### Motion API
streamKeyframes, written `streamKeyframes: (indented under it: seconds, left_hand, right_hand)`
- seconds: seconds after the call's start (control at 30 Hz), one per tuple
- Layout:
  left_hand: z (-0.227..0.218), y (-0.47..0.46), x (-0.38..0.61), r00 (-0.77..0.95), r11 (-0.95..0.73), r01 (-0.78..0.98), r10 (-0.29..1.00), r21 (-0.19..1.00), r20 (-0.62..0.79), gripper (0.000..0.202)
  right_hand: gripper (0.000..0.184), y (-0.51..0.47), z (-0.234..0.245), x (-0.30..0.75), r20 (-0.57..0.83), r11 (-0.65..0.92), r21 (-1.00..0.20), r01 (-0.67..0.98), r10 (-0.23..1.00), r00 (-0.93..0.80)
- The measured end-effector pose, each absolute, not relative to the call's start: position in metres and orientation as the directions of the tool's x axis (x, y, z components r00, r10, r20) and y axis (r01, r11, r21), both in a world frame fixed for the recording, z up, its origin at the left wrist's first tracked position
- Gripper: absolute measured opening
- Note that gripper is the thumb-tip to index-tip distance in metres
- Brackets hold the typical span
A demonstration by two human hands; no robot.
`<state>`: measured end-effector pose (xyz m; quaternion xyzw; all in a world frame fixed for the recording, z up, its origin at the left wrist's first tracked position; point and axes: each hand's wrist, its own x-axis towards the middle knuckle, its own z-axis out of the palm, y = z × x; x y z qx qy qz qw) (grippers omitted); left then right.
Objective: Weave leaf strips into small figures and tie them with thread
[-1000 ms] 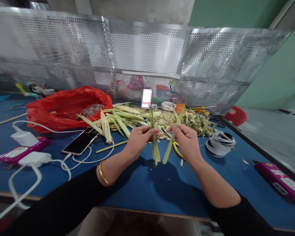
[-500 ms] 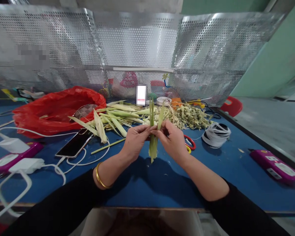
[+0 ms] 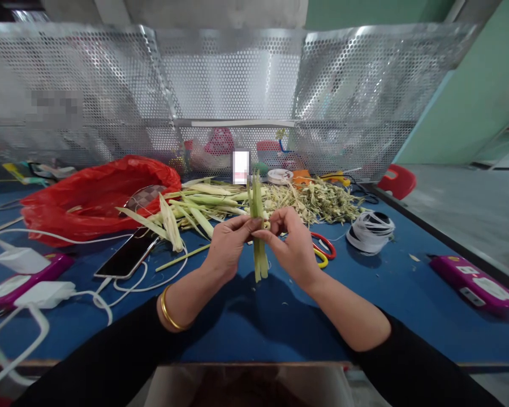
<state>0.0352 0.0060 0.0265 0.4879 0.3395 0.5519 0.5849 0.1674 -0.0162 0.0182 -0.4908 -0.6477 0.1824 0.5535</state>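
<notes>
My left hand [image 3: 227, 246] and my right hand [image 3: 292, 246] meet over the blue table [image 3: 246, 316], both pinching one upright bundle of green leaf strips [image 3: 258, 257]. The strips stick up above my fingers and hang down below them. Behind my hands lies a pile of whole green leaves [image 3: 199, 206]. To its right is a heap of shredded leaf trimmings [image 3: 322, 200]. Scissors with red and yellow handles [image 3: 322, 251] lie just right of my right hand.
A red plastic bag [image 3: 97, 192] sits at the left, with a phone [image 3: 127, 254], white chargers [image 3: 42, 294] and cables in front of it. A coil of white band [image 3: 370, 230] and a magenta box [image 3: 475, 282] lie at the right. A perforated metal screen [image 3: 237, 96] closes the back.
My right hand brought its separate leaf strip leftward against the strips in my left hand. Both hands now pinch the joined bundle together, and the scissors show beside my right hand.
</notes>
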Motion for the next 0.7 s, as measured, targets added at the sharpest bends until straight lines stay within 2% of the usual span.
streamKeyframes:
  seconds: [0.07, 0.13, 0.23, 0.3, 0.43, 0.57, 0.7]
  left_hand:
    - [0.028, 0.007, 0.035, 0.087, -0.052, -0.407, 0.992, 0.912, 0.096, 0.019]
    - [0.029, 0.008, 0.033, 0.048, -0.019, -0.472, 0.998, 0.881, 0.047, 0.022]
    - [0.029, 0.009, 0.031, 0.042, 0.023, -0.499, 0.999, 0.866, -0.002, 0.024]
    - [0.029, 0.009, 0.029, 0.039, 0.022, -0.504, 0.999, 0.863, -0.003, 0.025]
    - [0.029, 0.010, 0.028, 0.068, 0.036, -0.512, 0.998, 0.858, -0.001, 0.028]
    - [0.031, 0.009, 0.027, 0.104, 0.030, -0.528, 0.994, 0.848, 0.030, 0.032]
    - [0.033, 0.007, 0.027, 0.153, 0.046, -0.567, 0.987, 0.823, 0.051, 0.031]
  right_hand:
    - [0.029, -0.015, 0.017, 0.165, 0.480, 0.429, -0.829, 0.359, 0.875, 0.062]
    - [0.027, -0.014, 0.013, 0.161, 0.352, 0.360, -0.898, 0.252, 0.933, -0.079]
    - [0.030, -0.016, 0.003, 0.150, 0.105, 0.148, -0.982, 0.114, 0.942, -0.320]
    - [0.036, -0.017, -0.004, 0.142, 0.024, 0.043, -0.998, 0.050, 0.946, -0.324]
    - [0.044, -0.021, -0.011, 0.135, -0.051, -0.097, -0.986, -0.133, 0.948, -0.314]
    - [0.044, -0.027, -0.011, 0.134, -0.112, -0.197, -0.962, -0.191, 0.918, -0.380]
    - [0.045, -0.029, -0.015, 0.131, -0.104, -0.205, -0.956, -0.208, 0.904, -0.415]
